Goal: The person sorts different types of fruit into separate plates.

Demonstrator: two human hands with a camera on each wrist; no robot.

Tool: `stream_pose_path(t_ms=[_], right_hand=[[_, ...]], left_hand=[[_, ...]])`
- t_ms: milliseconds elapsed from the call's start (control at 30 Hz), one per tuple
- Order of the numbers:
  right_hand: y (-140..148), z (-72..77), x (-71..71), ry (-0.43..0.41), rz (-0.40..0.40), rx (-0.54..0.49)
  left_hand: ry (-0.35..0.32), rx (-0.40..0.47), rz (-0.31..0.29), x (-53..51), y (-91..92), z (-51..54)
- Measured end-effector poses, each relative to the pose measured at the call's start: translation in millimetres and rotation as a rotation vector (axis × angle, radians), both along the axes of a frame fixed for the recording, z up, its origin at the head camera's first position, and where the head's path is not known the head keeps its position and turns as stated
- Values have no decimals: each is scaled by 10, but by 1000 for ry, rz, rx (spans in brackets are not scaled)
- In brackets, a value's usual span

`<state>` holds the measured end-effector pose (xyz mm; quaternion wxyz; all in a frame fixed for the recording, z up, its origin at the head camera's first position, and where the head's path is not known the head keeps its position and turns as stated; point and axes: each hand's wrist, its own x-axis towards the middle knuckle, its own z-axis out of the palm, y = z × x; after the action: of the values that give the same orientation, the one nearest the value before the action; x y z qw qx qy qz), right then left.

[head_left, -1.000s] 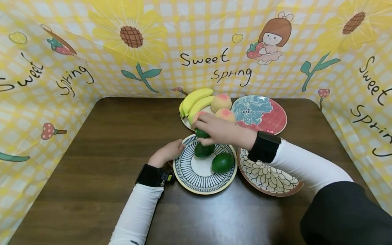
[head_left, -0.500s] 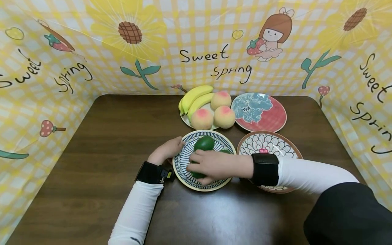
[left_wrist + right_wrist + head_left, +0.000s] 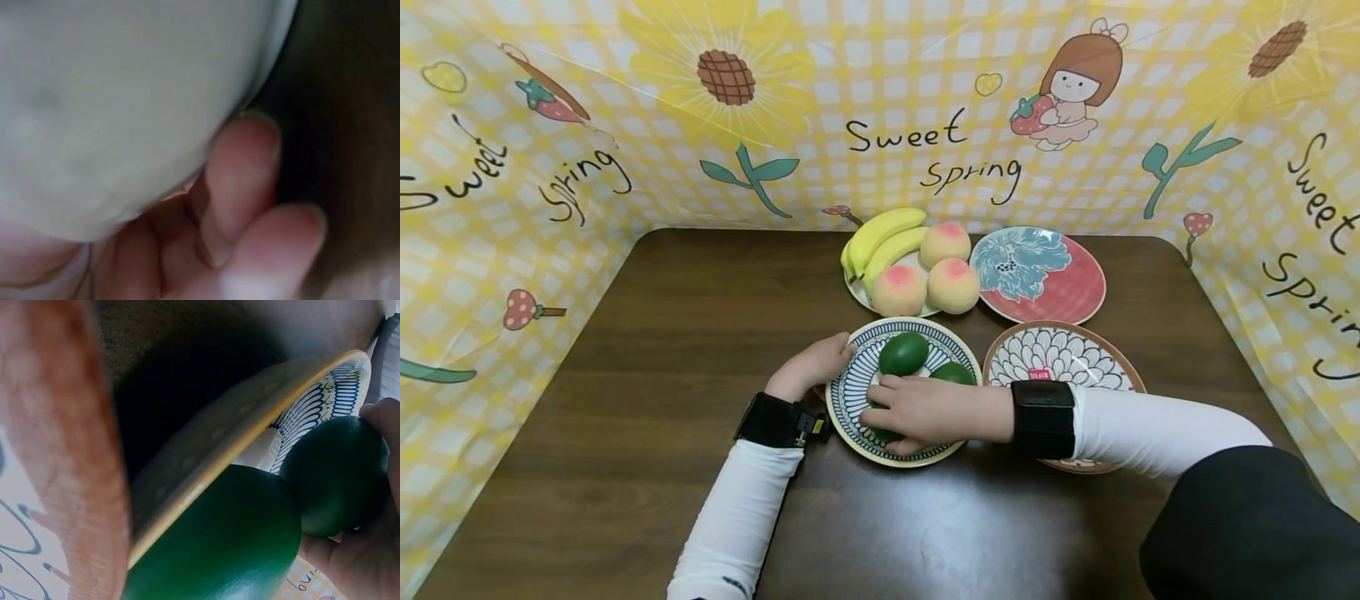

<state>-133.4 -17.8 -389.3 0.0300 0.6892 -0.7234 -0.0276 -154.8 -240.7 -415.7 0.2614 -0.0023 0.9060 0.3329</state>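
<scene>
In the head view my left hand (image 3: pixel 811 367) grips the left rim of a blue-and-white patterned plate (image 3: pixel 842 392). Its curled fingers (image 3: pixel 244 169) lie against the plate's pale underside in the left wrist view. My right hand (image 3: pixel 925 410) reaches over the plate's near part, fingers and thumb round a dark green avocado (image 3: pixel 337 475), mostly covered from above. Behind the hand, two more avocados lie on the plate: one avocado (image 3: pixel 903 354) towards the back and another avocado (image 3: pixel 953 373) to the right, partly hidden.
Behind the patterned plate, bananas (image 3: pixel 887 237) and three peaches (image 3: pixel 953 285) fill a small plate (image 3: pixel 912 260). A red plate (image 3: pixel 1078 287) with a blue flower stands back right. Under my right forearm lies a brown-rimmed petal plate (image 3: pixel 1060 350). A yellow checked cloth (image 3: pixel 775 50) walls the table.
My right hand has come from the plate's far edge down to its near part, uncovering the peaches. The avocados on the plate sit further back. My left hand stays at the rim.
</scene>
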Motion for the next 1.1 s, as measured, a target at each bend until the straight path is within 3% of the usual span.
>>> stream_pose_path(t_ms=[433, 733, 833, 967, 1100], right_hand=[[65, -14, 28, -3, -19, 69], [97, 20, 27, -110, -65, 108], [160, 47, 18, -156, -94, 69], [332, 157, -34, -238, -154, -66], [615, 254, -103, -302, -296, -187]], left_hand=[[-11, -7, 0, -8, 9, 9], [-8, 8, -3, -16, -4, -17], [-8, 22, -11, -13, 1, -26], [-9, 28, -13, -13, -3, -32], [-10, 38, -5, -9, -21, -42]])
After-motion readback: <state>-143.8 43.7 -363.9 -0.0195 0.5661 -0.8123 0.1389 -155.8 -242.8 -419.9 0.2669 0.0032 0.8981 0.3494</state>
